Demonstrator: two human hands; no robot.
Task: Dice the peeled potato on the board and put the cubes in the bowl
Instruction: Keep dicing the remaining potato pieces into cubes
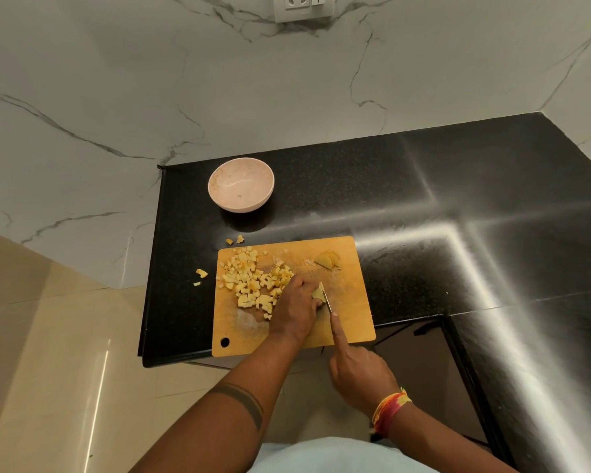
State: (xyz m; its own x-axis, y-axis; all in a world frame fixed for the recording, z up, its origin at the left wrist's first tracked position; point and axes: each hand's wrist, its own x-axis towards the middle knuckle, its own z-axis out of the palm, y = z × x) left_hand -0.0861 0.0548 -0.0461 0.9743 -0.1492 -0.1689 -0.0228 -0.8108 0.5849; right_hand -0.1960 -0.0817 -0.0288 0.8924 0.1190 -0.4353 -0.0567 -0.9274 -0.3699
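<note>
On the black granite counter [423, 206] a wooden cutting board [348, 302] lies; at its middle the left hand [296, 310] pins a potato piece [317, 294], the right hand [357, 370] grips the knife [325, 297] against it. Cubes [253, 281] heap on the board's left; the pink bowl [241, 184] sits beyond it.

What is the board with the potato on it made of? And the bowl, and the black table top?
The tan rectangular cutting board looks like wood or bamboo: matte, with pale scuffs. The pale pink round bowl seems smooth plastic or ceramic; I cannot tell which. The black speckled countertop looks like polished granite, mirroring light streaks.
</note>
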